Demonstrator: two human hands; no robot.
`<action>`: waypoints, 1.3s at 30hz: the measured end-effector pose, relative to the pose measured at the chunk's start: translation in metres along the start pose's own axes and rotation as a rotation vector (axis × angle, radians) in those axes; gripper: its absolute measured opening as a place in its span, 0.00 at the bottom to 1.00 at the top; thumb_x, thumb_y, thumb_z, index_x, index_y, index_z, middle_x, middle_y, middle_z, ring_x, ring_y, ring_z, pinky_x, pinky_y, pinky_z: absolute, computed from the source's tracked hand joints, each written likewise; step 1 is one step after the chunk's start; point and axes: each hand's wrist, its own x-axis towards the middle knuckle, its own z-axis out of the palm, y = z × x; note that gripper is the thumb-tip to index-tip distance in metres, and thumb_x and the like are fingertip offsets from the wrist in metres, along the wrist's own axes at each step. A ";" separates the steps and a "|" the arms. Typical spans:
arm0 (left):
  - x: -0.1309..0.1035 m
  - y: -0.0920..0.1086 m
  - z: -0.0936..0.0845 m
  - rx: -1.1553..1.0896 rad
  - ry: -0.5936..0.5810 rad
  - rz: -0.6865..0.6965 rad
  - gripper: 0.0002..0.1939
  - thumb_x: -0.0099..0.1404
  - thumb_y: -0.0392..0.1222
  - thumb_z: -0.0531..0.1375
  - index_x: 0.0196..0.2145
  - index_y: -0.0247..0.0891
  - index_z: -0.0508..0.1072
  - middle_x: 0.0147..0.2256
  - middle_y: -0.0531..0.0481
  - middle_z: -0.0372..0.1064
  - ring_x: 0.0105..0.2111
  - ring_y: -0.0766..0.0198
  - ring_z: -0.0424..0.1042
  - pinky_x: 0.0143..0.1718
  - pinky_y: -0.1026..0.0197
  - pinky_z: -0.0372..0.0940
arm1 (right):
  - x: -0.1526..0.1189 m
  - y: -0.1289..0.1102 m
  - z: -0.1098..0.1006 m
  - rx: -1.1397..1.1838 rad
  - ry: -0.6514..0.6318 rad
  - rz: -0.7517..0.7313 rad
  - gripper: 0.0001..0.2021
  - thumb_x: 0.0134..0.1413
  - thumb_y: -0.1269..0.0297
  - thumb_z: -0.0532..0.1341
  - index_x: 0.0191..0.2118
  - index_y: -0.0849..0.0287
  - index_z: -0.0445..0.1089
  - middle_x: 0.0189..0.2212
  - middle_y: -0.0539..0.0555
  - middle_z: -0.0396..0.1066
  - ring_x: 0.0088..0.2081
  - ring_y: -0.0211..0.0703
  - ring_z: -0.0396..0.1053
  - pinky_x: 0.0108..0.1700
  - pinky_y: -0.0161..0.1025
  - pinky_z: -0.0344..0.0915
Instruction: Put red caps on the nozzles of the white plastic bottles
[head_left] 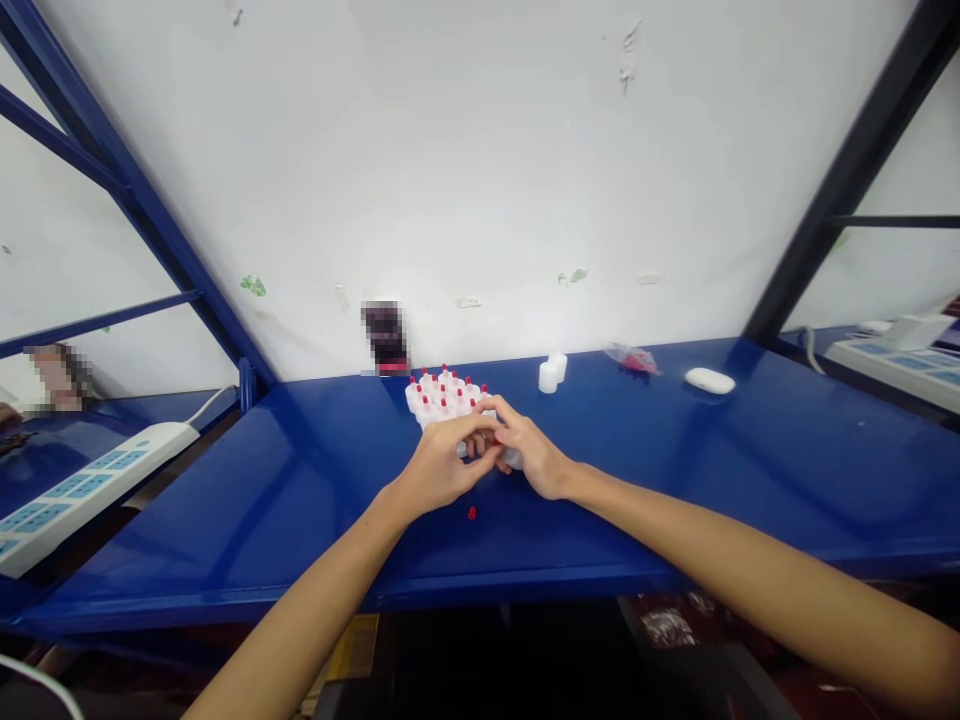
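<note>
My left hand point(450, 460) and my right hand point(531, 450) meet over the blue table point(360, 545). A white bottle point(512, 457) shows under the fingers of my right hand, which are wrapped round it. The fingertips of my left hand are pinched at a small red cap point(498, 438) by the bottle's top; my fingers partly hide it. Just behind my hands stands a cluster of white bottles point(442, 405) with red caps. A loose red cap point(472, 513) lies in front of my hands.
Two white bottles point(549, 376) without red caps stand near the wall. Farther right are a clear bag of red pieces point(637, 360) and a white oval case point(709, 380). A phone-like object point(387, 340) leans on the wall. A power strip point(97, 480) lies left.
</note>
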 end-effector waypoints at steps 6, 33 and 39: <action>-0.005 -0.001 0.011 -0.034 0.067 -0.086 0.17 0.62 0.31 0.61 0.47 0.41 0.63 0.32 0.55 0.74 0.23 0.72 0.67 0.26 0.69 0.64 | 0.000 -0.005 0.000 -0.086 0.037 0.033 0.16 0.53 0.71 0.50 0.48 0.55 0.61 0.24 0.44 0.67 0.20 0.34 0.57 0.24 0.34 0.55; -0.012 -0.043 -0.037 0.395 -0.107 -0.122 0.06 0.68 0.41 0.59 0.38 0.37 0.75 0.29 0.52 0.71 0.25 0.69 0.63 0.31 0.64 0.59 | 0.024 0.022 -0.130 -0.737 0.915 -0.099 0.18 0.45 0.72 0.56 0.46 0.55 0.60 0.45 0.58 0.63 0.43 0.47 0.69 0.50 0.49 0.67; -0.009 -0.039 -0.037 0.400 -0.108 -0.109 0.07 0.70 0.41 0.58 0.38 0.38 0.75 0.33 0.50 0.71 0.31 0.65 0.68 0.35 0.63 0.61 | 0.022 0.031 -0.138 -0.756 0.806 -0.154 0.14 0.49 0.66 0.61 0.44 0.57 0.64 0.40 0.56 0.72 0.43 0.48 0.71 0.49 0.47 0.69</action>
